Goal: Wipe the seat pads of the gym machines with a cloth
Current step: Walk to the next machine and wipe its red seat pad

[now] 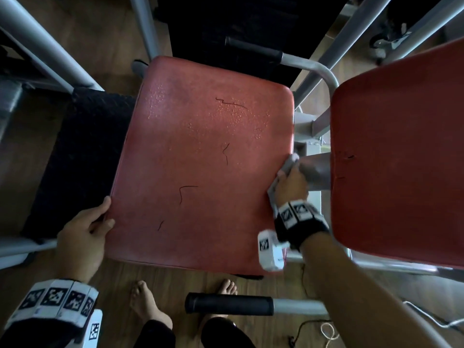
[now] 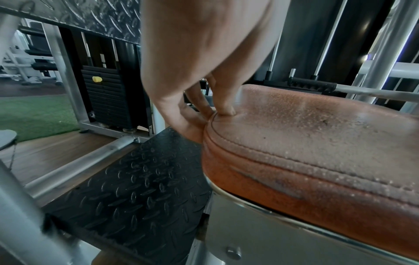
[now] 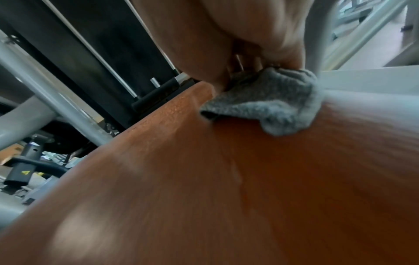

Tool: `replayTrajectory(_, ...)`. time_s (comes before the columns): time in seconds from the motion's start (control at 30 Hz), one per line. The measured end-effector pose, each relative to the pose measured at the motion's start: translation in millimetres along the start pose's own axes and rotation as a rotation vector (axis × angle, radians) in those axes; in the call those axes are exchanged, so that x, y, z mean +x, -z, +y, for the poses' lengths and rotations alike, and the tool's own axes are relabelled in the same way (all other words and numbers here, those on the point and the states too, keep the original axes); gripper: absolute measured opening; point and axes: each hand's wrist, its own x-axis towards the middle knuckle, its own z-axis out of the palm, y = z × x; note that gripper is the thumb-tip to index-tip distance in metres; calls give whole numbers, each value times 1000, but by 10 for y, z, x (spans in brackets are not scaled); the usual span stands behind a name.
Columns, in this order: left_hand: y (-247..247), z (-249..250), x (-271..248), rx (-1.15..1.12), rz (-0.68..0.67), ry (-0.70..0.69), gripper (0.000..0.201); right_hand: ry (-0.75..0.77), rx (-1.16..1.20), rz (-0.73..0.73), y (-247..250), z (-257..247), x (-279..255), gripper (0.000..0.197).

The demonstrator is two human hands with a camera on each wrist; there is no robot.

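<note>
Seat pad (image 1: pixel 200 167) partly wiped: droplets remaining beyond right hand (image 1: pixel 292 184) fingers bunched on cloth (image 3: pixel 267 102); left hand (image 1: pixel 82 237) fingers clamping near edge.

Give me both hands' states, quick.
Left hand: grips the seat pad at its corner.
Right hand: holds the cloth on the pad.

A black handle (image 1: pixel 229 303) sits above the wood floor (image 1: pixel 105 41). A weight stack (image 2: pixel 106 96) with a yellow pin (image 2: pixel 97 79) borders green turf (image 2: pixel 34 114).
</note>
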Motion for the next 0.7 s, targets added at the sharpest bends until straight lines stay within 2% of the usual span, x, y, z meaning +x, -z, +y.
replayTrajectory(0.13, -3, -36, 6, 14, 4, 8, 47, -80, 77, -13, 22, -230, 462, 30)
replayTrajectory(0.23, 13, 12, -14, 20, -5, 6, 44, -76, 9, -23, -59, -81, 439, 42)
replayTrajectory(0.43, 43, 138, -48, -90, -48, 80, 47, -21, -75, -38, -252, 204, -160, 65)
replayTrajectory(0.53, 29, 150, -68, -89, -26, 70, 46, 6, -59, 52, -352, 152, -95, 65)
replayTrajectory(0.7, 27, 114, -45, -52, -9, 15, 52, 62, -128, 199, -419, -243, 569, 67)
